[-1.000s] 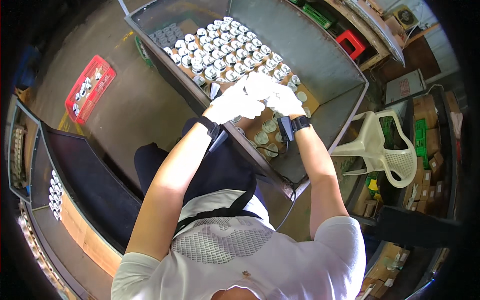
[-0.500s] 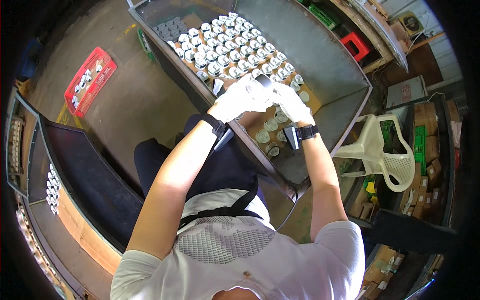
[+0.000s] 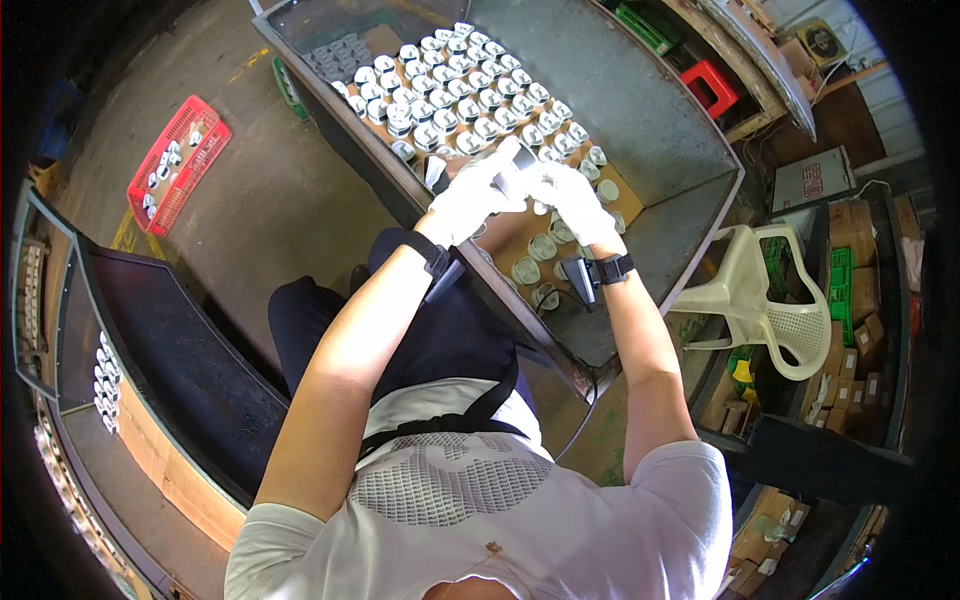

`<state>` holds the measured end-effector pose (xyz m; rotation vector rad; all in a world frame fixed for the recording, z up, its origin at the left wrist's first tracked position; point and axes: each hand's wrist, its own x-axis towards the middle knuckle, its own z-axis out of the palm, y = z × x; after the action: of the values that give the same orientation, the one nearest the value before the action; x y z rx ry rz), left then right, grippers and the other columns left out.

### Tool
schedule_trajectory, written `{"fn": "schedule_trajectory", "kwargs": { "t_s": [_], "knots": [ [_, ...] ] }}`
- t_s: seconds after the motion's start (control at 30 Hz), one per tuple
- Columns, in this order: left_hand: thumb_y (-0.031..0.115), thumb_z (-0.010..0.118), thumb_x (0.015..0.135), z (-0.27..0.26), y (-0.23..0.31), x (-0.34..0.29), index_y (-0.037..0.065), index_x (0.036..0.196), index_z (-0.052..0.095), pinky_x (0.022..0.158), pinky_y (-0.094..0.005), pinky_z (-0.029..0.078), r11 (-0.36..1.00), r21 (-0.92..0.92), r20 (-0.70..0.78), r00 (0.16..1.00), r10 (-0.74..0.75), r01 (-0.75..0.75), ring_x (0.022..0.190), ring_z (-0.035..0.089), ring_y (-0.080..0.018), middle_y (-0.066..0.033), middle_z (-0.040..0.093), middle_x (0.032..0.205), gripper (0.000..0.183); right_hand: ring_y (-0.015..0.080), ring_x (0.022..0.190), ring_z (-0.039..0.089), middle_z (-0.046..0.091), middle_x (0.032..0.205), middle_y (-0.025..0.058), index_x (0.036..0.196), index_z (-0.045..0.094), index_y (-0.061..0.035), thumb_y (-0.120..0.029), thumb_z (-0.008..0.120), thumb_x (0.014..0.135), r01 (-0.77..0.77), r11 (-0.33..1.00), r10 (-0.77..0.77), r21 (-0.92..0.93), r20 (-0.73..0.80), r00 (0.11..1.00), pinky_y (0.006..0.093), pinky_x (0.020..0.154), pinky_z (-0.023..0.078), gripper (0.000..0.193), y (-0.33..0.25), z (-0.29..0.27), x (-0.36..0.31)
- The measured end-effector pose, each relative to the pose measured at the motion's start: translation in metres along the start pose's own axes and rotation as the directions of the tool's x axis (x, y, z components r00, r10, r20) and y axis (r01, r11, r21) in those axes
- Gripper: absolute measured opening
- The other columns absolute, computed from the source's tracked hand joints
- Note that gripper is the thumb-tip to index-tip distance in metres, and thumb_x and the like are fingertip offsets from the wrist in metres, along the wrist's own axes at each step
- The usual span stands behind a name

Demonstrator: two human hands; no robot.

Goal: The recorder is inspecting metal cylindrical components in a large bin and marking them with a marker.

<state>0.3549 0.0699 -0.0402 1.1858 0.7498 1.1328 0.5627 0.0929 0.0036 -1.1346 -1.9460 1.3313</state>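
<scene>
Both my hands wear white gloves and meet over the near part of a grey metal-walled worktable. In my left hand (image 3: 468, 200) is a small round white piece with a dark band (image 3: 524, 157), held tilted. My right hand (image 3: 568, 197) is closed at the right side of this piece, its fingertips pressed together; glare hides what they pinch. Beyond the hands, many white round pieces with dark bands (image 3: 463, 88) stand in rows on brown board. Closer to me, several pale translucent round pieces (image 3: 526, 270) lie beside my right wrist.
The table's raised metal rim (image 3: 355, 125) runs along my left. A red crate (image 3: 208, 150) with some white pieces stands on the floor at left. A cream plastic chair (image 3: 740, 285) is at right. Behind my left arm is a dark curved bench (image 3: 170, 330).
The held piece has turned and shifted slightly left, showing less of its dark face. My right hand has rotated a little, its fingers drawing closer to the left hand.
</scene>
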Motion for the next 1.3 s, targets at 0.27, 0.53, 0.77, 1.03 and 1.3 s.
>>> {"fn": "schedule_trajectory", "kwargs": {
  "t_s": [0.27,0.53,0.77,1.03,1.3],
  "knots": [
    [-0.002,0.085,0.069,-0.002,-0.025,0.016,0.0,0.149,0.038,0.088,-0.0278,0.053,0.972,0.089,-0.007,0.976,0.217,-0.216,0.1,0.061,-0.012,-0.0051,0.065,0.109,0.093,0.0082,0.078,0.059,0.069,0.093,0.0,0.111,0.073,-0.0048,-0.021,0.061,0.098,0.24,0.961,-0.25,-0.139,-0.06,0.966,0.0254,0.07,0.049,0.024,0.019,-0.005,0.0],
    [0.017,0.09,0.068,0.001,0.0,0.002,0.002,0.146,0.042,0.098,-0.031,0.051,0.989,0.118,0.029,0.995,-0.097,0.093,0.118,0.058,-0.018,-0.0093,0.059,0.132,0.093,0.0026,0.064,0.048,0.064,0.084,-0.003,0.115,0.074,-0.0064,-0.023,0.058,0.101,-0.117,0.985,0.125,0.128,-0.053,0.991,0.0198,0.055,0.036,0.027,-0.013,-0.002,0.003],
    [0.008,0.087,0.073,0.008,0.012,0.001,0.006,0.139,0.052,0.086,-0.0286,0.054,0.954,0.281,-0.033,0.992,0.12,-0.106,0.104,0.062,-0.0136,-0.005,0.065,0.115,0.075,0.0024,0.064,0.05,0.068,0.089,-0.0045,0.124,0.07,-0.0079,-0.034,0.054,0.103,-0.155,0.954,0.197,0.257,-0.148,0.969,0.0193,0.054,0.039,0.037,-0.017,-0.009,0.005],
    [0.012,0.081,0.079,0.0,0.025,0.002,0.004,0.125,0.059,0.089,-0.0327,0.055,0.902,0.381,0.128,0.978,0.166,-0.203,0.104,0.067,-0.0197,-0.0092,0.071,0.113,0.051,0.0099,0.084,0.065,0.071,0.103,0.0047,0.119,0.068,-0.0037,-0.029,0.06,0.101,-0.146,0.946,0.218,0.291,-0.235,0.947,0.0244,0.073,0.052,0.032,0.012,-0.033,-0.001],
    [0.002,0.078,0.084,0.006,0.017,-0.001,0.002,0.132,0.05,0.085,-0.0323,0.058,0.972,-0.232,0.016,0.999,0.037,-0.033,0.111,0.066,-0.02,-0.0114,0.068,0.119,0.056,0.0094,0.086,0.064,0.072,0.104,0.0022,0.119,0.069,-0.0009,-0.03,0.058,0.101,-0.074,0.996,0.081,0.04,-0.194,0.978,0.0256,0.076,0.051,0.036,0.004,-0.029,-0.004]
  ]
}}
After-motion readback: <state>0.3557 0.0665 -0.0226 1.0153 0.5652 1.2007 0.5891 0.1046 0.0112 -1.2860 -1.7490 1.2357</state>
